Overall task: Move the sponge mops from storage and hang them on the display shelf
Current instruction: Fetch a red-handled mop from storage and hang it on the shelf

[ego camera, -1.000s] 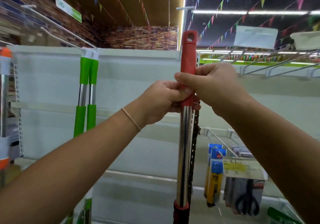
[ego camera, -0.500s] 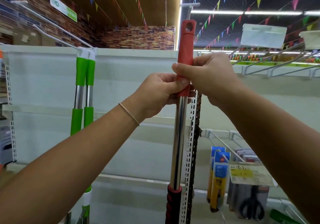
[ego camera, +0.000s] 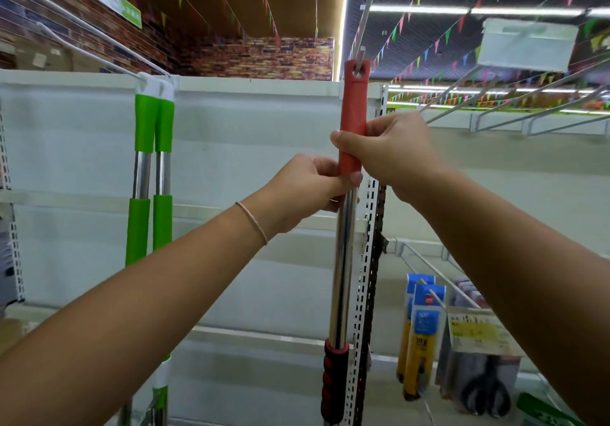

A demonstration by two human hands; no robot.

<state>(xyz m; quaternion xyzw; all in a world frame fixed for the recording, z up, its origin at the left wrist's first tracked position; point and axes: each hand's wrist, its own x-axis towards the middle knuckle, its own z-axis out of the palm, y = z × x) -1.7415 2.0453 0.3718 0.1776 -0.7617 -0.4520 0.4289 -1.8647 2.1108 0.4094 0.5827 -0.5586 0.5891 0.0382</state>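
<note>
A person held a red-handled sponge mop (ego camera: 354, 118) upright against a white display shelf (ego camera: 251, 148), both hands clenched round its pole. The right hand (ego camera: 392, 151) wrapped the lower part of the red sleeve, thumb across the front, while the left hand (ego camera: 310, 191), just below and touching it, pinched the pole where the red sleeve met the chrome tube. Above the right hand's grip, the hanging hole at the handle's tip sat over the end of a metal hook (ego camera: 362, 29) that reached out from the top of the shelf. Below the left hand's grip, the chrome tube ran down to a ribbed red-and-black collar. Well to the left of both hands, two green-handled mops (ego camera: 153, 148) hung side by side from another hook. Down to the right of the grip, packaged goods (ego camera: 421, 326) hung on pegs beside a yellow price tag (ego camera: 475, 330).
</note>
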